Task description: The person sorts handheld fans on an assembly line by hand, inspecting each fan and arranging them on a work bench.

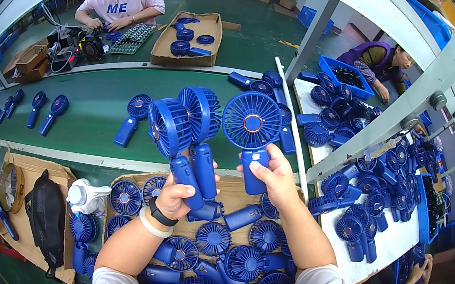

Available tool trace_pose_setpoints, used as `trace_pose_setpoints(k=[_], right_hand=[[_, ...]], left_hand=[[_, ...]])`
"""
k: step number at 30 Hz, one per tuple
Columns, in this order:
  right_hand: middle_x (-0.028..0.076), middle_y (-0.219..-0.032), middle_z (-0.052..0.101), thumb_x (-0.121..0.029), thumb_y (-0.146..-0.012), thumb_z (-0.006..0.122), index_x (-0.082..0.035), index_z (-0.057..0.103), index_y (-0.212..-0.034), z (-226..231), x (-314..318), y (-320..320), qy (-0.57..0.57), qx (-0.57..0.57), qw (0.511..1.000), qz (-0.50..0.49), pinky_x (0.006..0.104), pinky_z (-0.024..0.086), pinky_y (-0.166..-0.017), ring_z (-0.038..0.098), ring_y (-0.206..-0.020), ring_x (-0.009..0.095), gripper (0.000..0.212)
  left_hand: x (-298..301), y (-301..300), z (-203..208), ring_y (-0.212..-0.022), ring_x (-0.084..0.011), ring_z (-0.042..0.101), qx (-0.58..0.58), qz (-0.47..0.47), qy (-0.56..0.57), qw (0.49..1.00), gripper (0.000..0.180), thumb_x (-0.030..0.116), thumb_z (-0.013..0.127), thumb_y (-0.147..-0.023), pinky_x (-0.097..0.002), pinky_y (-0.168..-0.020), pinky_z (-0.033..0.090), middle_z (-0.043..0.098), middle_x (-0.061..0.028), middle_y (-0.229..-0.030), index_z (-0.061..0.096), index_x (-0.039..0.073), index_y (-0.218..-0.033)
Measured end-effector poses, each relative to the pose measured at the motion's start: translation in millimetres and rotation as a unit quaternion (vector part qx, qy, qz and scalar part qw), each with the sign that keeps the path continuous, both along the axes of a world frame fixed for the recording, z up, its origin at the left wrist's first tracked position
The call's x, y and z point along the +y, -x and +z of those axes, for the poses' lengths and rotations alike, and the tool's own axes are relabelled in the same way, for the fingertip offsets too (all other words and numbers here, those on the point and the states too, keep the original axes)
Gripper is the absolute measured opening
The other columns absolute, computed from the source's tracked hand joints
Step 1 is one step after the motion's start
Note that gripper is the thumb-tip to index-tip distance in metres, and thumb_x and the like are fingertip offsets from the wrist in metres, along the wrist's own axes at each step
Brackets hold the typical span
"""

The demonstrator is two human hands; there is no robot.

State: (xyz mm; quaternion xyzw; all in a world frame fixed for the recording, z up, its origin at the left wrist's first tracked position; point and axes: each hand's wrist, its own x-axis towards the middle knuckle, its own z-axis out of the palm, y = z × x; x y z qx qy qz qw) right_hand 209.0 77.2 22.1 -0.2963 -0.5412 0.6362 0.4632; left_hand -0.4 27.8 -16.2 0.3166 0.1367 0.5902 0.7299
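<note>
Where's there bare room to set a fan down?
Green belt: bare between the lone fan and the fan row to its left; also behind the lone fan, toward the far carton. Crowded: the near carton and white table at right, both heaped with fans.

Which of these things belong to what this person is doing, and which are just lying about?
Apparently in use:
- two blue fans in the left hand
- one blue fan in the right hand
- boxed fans

Apparently just lying about:
- black bag
- tape roll
- white bottle
</note>
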Motion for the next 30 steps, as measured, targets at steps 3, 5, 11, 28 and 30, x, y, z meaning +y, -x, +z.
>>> trace_pose_setpoints(k=[3,5,11,28,30], right_hand=[[0.008,-0.102,0.058,-0.009,-0.084,0.059,-0.001,0.04,-0.124,-0.5,-0.2,2.6,-0.007,-0.001,1.0,-0.008,0.0302,0.048,-0.081,0.06,-0.091,0.017,0.045],[0.008,-0.102,0.059,-0.007,-0.083,0.059,-0.001,0.042,-0.122,-1.2,1.6,2.1,-0.011,-0.003,1.0,-0.006,0.0298,0.047,-0.084,0.06,-0.091,0.016,0.043],[0.01,-0.101,0.06,-0.007,-0.082,0.06,0.001,0.045,-0.118,-3.7,2.1,1.8,-0.019,-0.014,0.999,-0.035,0.0299,0.047,-0.084,0.06,-0.092,0.016,0.04],[0.009,-0.107,0.059,-0.009,-0.081,0.062,-0.003,0.044,-0.121,-12.1,7.5,3.8,-0.002,-0.005,0.999,-0.053,0.0326,0.045,-0.087,0.059,-0.097,0.019,0.045],[0.008,-0.109,0.058,-0.01,-0.082,0.062,-0.004,0.043,-0.123,-11.2,5.6,5.7,0.01,-0.014,0.999,-0.051,0.0325,0.044,-0.089,0.057,-0.099,0.018,0.046]], left_hand=[[0.0,-0.5,0.0,-0.103,-0.0298,0.055,-0.009,-0.005,-0.001,1.0,0.084,0.011,0.067,-0.062,-0.0456,-0.082,0.051,0.046,-0.0154,-0.117,0.026,0.012,-0.135],[0.2,-0.7,-0.4,-0.104,-0.0305,0.055,-0.022,-0.011,-0.004,1.0,0.084,0.009,0.068,-0.061,-0.0451,-0.083,0.051,0.047,-0.0157,-0.117,0.028,0.009,-0.134],[-0.5,0.0,-2.4,-0.104,-0.0285,0.054,0.0,-0.018,-0.011,1.0,0.085,0.012,0.066,-0.063,-0.0458,-0.083,0.05,0.045,-0.0148,-0.116,0.025,0.016,-0.137],[-1.6,-2.7,1.6,-0.106,-0.0234,0.054,0.047,-0.015,-0.01,0.999,0.079,0.008,0.075,-0.06,-0.0393,-0.088,0.048,0.05,-0.0114,-0.117,0.036,0.003,-0.128],[-2.9,-2.9,5.3,-0.104,-0.0219,0.054,0.047,-0.022,-0.01,0.999,0.078,0.007,0.075,-0.061,-0.0382,-0.087,0.048,0.05,-0.0097,-0.115,0.036,0.005,-0.129]])
